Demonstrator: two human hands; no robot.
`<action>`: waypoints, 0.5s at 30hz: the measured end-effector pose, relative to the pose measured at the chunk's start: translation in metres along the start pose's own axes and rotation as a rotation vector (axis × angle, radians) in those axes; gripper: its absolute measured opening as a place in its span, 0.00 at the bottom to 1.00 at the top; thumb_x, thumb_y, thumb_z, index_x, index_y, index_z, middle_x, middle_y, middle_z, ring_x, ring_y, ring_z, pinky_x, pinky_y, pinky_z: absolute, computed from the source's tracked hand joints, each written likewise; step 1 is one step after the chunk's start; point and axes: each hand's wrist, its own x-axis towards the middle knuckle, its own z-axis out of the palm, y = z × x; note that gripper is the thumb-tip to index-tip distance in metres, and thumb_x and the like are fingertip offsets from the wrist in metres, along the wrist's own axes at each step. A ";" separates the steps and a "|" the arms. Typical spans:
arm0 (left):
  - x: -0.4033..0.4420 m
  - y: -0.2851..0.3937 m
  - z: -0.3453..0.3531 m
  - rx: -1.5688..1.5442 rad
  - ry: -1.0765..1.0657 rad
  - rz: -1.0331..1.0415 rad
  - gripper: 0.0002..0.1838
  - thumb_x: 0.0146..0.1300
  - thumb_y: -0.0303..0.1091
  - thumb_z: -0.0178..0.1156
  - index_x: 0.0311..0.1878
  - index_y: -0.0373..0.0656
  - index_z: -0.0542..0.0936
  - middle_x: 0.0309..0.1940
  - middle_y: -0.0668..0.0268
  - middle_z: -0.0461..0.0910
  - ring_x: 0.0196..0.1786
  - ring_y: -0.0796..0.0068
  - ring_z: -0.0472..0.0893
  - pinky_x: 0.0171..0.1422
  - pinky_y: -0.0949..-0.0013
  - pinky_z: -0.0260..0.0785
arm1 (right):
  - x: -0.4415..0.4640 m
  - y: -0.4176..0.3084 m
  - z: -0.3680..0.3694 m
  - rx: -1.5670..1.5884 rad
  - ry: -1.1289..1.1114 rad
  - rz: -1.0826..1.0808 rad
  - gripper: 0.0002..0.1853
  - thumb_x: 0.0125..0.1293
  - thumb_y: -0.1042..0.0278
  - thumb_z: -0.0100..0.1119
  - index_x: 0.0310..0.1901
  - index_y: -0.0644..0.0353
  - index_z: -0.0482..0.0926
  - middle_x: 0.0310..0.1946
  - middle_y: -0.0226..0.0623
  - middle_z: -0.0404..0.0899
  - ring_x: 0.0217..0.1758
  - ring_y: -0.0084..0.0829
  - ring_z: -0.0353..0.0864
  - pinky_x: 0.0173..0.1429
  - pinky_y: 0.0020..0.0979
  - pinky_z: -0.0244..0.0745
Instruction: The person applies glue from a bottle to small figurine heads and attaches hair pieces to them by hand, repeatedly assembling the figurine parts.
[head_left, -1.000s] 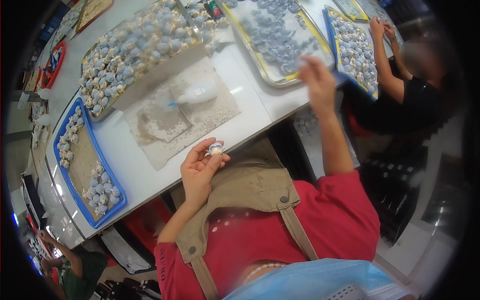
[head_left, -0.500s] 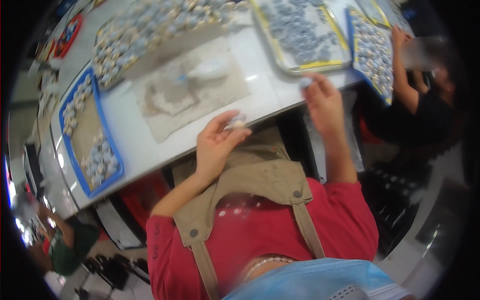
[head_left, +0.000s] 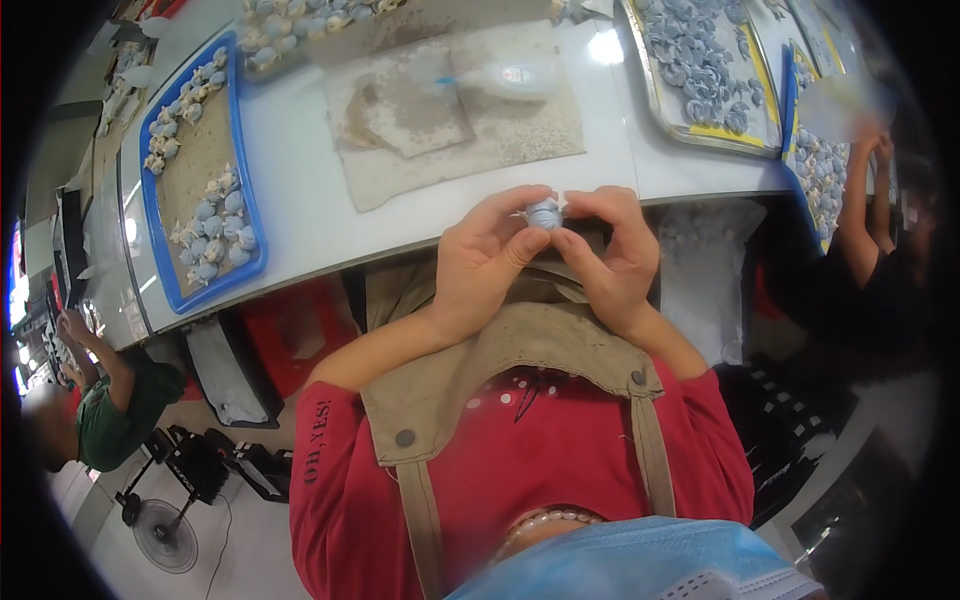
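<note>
A small rounded light-blue piece (head_left: 545,213) with pale bits at its side is pinched between the fingertips of both my hands, above my lap at the table edge. My left hand (head_left: 487,250) grips it from the left, thumb and forefinger closed. From the right, my right hand (head_left: 612,250) presses on it with thumb and forefinger. Beyond the hands, a stained beige sheet (head_left: 530,135) lies on the white table. On that sheet rests a white squeeze bottle (head_left: 515,78) with a blue tip.
At left, a blue tray (head_left: 257,235) holds several blue-and-cream pieces. A metal tray (head_left: 735,143) of loose light-blue parts stands at upper right, with another blue-edged tray (head_left: 800,200) beside it. People sit at both sides: a green sleeve (head_left: 145,395) at left, a co-worker's arm (head_left: 857,215) at right.
My right hand has come from beside the metal tray to meet my left hand, and both now hold the piece. The view has shifted, with the table higher in it.
</note>
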 end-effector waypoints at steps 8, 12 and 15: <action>0.002 0.006 -0.007 0.094 0.036 -0.003 0.18 0.61 0.25 0.55 0.54 0.33 0.69 0.41 0.64 0.76 0.44 0.80 0.74 0.50 0.77 0.67 | 0.011 -0.008 -0.003 -0.456 -0.019 -0.390 0.14 0.38 0.78 0.68 0.31 0.55 0.80 0.25 0.27 0.77 0.30 0.28 0.72 0.38 0.27 0.60; 0.001 0.007 -0.011 0.112 0.026 -0.015 0.16 0.61 0.25 0.56 0.52 0.33 0.71 0.40 0.64 0.76 0.42 0.81 0.74 0.48 0.78 0.68 | 0.017 -0.010 -0.003 -0.400 -0.102 -0.306 0.12 0.39 0.78 0.68 0.29 0.55 0.80 0.23 0.26 0.76 0.30 0.29 0.73 0.38 0.27 0.60; 0.001 0.007 -0.012 0.203 0.063 -0.014 0.16 0.61 0.25 0.56 0.52 0.32 0.71 0.39 0.64 0.76 0.42 0.81 0.74 0.46 0.80 0.68 | 0.018 -0.006 -0.004 -0.264 -0.168 -0.193 0.10 0.41 0.78 0.68 0.27 0.55 0.80 0.22 0.26 0.76 0.30 0.29 0.73 0.39 0.27 0.62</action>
